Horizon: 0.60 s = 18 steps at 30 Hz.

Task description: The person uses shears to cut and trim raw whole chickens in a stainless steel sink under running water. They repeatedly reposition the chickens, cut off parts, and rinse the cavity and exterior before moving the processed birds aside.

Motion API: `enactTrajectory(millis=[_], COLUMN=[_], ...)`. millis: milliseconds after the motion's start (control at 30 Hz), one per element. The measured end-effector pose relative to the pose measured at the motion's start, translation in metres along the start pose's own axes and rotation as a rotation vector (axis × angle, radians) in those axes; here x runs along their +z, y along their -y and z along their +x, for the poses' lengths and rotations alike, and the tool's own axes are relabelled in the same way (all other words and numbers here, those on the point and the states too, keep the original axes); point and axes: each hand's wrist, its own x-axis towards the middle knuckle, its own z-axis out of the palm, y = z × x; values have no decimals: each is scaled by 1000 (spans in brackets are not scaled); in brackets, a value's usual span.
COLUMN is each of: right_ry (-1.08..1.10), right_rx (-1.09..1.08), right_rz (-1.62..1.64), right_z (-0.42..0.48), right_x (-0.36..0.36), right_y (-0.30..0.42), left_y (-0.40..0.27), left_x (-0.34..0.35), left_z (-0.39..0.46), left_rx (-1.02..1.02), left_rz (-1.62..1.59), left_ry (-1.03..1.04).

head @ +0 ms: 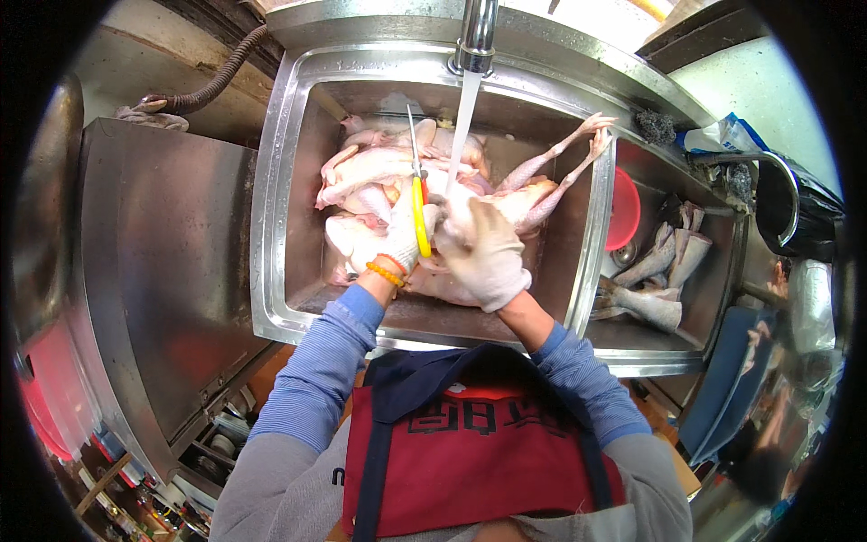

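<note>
Several plucked raw poultry carcasses (369,169) are heaped in the left basin of a steel sink (271,271). Scissors with yellow handles (420,217) point away from me, held in my gloved left hand (406,234). My right hand (491,254), in a white glove and blurred, lies on a bird whose legs (552,176) stretch toward the divider; its fingers and what they grip are unclear. Water (464,122) runs from the faucet (476,40) onto the birds near both hands.
The right basin holds large fish pieces (653,261) and a red plastic bowl (623,210). A steel wool scrubber (656,127) sits on the rim behind. A black plastic bag (792,203) is at the right, and a steel cabinet (162,271) stands left of the sink.
</note>
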Motion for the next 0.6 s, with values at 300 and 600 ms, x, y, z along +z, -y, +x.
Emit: enactTrajectory(millis=[300, 600], right_ry=[-1, 146], right_rx=[239, 419], right_rz=[170, 76], right_z=[7, 12], right_x=[25, 40], right_y=[-34, -31], left_y=[-1, -26], left_x=[-35, -50], left_z=[-21, -28], left_rx=[312, 151], left_rz=[512, 1380], left_ry=[113, 49])
